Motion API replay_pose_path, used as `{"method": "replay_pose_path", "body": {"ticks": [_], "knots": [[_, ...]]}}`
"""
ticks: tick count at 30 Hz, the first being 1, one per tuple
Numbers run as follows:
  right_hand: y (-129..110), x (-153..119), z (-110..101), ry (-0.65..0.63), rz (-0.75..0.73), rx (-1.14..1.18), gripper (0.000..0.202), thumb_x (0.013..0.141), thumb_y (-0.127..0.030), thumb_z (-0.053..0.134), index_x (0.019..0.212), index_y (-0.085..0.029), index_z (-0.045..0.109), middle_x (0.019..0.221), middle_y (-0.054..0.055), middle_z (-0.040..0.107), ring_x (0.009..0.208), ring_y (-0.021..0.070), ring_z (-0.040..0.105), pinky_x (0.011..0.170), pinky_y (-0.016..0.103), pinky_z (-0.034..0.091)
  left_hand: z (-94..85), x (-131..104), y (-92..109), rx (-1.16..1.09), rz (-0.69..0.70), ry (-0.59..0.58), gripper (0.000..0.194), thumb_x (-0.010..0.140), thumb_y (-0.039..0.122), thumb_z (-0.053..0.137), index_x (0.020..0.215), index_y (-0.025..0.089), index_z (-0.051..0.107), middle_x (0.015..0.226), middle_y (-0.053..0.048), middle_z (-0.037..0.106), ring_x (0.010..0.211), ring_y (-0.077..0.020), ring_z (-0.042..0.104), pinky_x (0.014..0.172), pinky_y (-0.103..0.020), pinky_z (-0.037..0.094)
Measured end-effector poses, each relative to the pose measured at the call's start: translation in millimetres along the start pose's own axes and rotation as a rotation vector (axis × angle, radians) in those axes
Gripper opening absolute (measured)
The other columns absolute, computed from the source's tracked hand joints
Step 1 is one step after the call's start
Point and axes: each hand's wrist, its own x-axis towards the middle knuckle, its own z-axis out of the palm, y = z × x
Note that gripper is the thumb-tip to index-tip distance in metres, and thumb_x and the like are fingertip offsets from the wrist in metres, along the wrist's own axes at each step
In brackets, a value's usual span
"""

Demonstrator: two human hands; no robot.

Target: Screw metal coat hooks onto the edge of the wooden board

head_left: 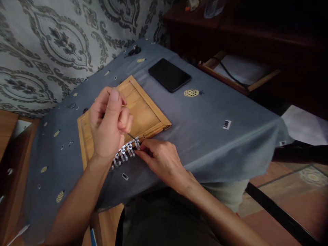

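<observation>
A framed wooden panel [143, 109] lies on the blue tablecloth, with a row of silver metal hooks [123, 153] along its near edge. My left hand [109, 119] is closed above the panel around what looks like a screwdriver. Only its thin dark shaft [132, 136] shows below the fist, slanting down to the hook at the right end; the handle is mostly hidden. At that end hook, my right hand [162, 159] pinches the metal between thumb and fingers. Part of the hook row is hidden behind my left wrist.
A black phone or tablet [169, 75] lies beyond the panel. Farther back is a small dark object [134, 50] near the patterned wall. An open drawer [238, 71] with papers stands at the right, beside the table edge. White paper [304, 124] lies below it.
</observation>
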Motion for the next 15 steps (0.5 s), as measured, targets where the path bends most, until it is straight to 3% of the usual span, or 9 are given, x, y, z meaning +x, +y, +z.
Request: {"method": "replay_pose_path", "body": {"ticks": [7, 12, 15], "knots": [[1, 0, 2, 0.019, -0.007, -0.013, 0.015, 0.093, -0.026, 0.071, 0.079, -0.02, 0.07, 0.078, 0.002, 0.076, 0.07, 0.0148, 0.064, 0.063, 0.027, 0.032, -6.9, 8, 4, -0.009, -0.102, -0.229, 0.036, 0.089, 0.049, 0.076, 0.073, 0.022, 0.059, 0.047, 0.012, 0.018, 0.035, -0.0044, 0.015, 0.035, -0.018, 0.015], [-1, 1, 1, -0.004, 0.014, -0.025, 0.013, 0.093, -0.026, 0.071, 0.081, -0.019, 0.071, 0.081, 0.003, 0.077, 0.073, 0.0158, 0.066, 0.064, 0.028, 0.033, -6.4, 5, 4, -0.034, -0.078, -0.236, 0.034, 0.089, 0.046, 0.076, 0.072, 0.021, 0.059, 0.046, 0.012, 0.018, 0.035, -0.0039, 0.014, 0.035, -0.019, 0.014], [0, 1, 1, 0.002, 0.005, -0.018, 0.012, 0.093, -0.025, 0.071, 0.082, -0.02, 0.07, 0.082, 0.003, 0.077, 0.074, 0.0155, 0.066, 0.064, 0.027, 0.033, -10.9, 1, 15, -0.027, 0.0, -0.153, 0.031, 0.089, 0.042, 0.077, 0.074, 0.021, 0.06, 0.046, 0.012, 0.018, 0.036, -0.0037, 0.012, 0.035, -0.021, 0.014]]}}
